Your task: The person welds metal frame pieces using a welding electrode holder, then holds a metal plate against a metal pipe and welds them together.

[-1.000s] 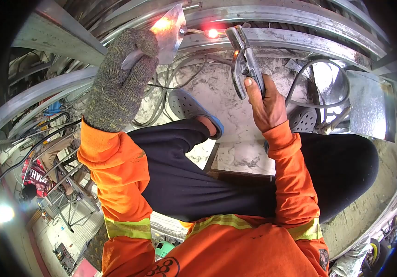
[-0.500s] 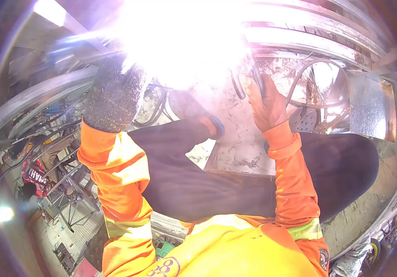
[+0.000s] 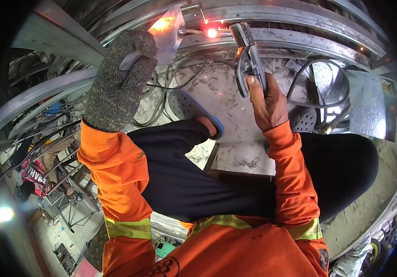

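Note:
My left hand (image 3: 121, 81), in a dark knitted glove, is closed around the lower left part of a thin metal plate (image 3: 168, 44). An orange glowing patch marks the plate's upper part, and a small round piece (image 3: 180, 32) sits at its right edge. My bare right hand (image 3: 268, 99) grips a welding electrode holder (image 3: 252, 57), thumb along its handle. Just left of the holder's jaws is a bright red-orange glow (image 3: 212, 33) with sparks around it. Whether the glow touches the thin rod beside the plate I cannot tell.
Long metal channels (image 3: 295, 16) curve across the back. Cables (image 3: 164, 99) lie on the floor by a perforated clog (image 3: 187, 108). A cable loop (image 3: 295, 83) and a sheet-metal panel (image 3: 371, 106) are at right. Another person (image 3: 34, 173) is low at far left, near metal frames.
The blinding white welding arc has gone out, leaving a small red glow and sparks. The plate and electrode holder now show clearly. Both hands stay in nearly the same places.

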The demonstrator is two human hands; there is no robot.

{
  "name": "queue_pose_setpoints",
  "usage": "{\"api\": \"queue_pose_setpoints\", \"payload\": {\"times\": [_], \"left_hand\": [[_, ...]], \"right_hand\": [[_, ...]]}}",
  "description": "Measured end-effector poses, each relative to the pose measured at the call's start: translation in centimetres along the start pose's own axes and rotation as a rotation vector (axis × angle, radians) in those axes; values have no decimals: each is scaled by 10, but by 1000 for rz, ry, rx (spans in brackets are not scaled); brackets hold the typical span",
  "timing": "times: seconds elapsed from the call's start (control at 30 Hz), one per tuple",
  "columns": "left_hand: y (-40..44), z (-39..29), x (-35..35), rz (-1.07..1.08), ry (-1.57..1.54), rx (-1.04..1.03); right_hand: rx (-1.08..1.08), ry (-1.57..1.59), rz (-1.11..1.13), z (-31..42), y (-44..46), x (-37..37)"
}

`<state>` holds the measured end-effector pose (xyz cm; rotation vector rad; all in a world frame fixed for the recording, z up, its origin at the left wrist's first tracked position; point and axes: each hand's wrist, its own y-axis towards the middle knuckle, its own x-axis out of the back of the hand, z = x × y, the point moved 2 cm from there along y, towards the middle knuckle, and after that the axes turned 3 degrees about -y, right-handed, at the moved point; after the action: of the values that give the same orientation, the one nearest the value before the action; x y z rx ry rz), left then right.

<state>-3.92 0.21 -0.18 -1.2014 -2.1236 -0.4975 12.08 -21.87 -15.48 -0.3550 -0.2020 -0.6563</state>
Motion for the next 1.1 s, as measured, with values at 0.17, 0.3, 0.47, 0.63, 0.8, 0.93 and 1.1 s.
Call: {"api": "queue_pose_setpoints", "payload": {"times": [0.17,0.3,0.47,0.63,0.8,0.93,1.1], "left_hand": [[2,-3,-1,-13,92,-31],[2,-7,-3,-6,-4,-18],[0,-8,-4,-28,-134,74],[1,-6,-2,22,23,-1],[2,-3,-1,11,-25,21],[2,-8,-1,21,50,-8],[2,-6,2,0,290,-137]], "right_hand": [[5,-27,4,-1,0,-1],[33,-33,-13,0,0,-1],[52,-71,-4,1,0,-1],[43,-70,3,-2,1,-3],[37,-82,-1,-2,1,-3],[34,-75,9,-1,2,-3],[28,-100,9,-4,2,-5]]}}
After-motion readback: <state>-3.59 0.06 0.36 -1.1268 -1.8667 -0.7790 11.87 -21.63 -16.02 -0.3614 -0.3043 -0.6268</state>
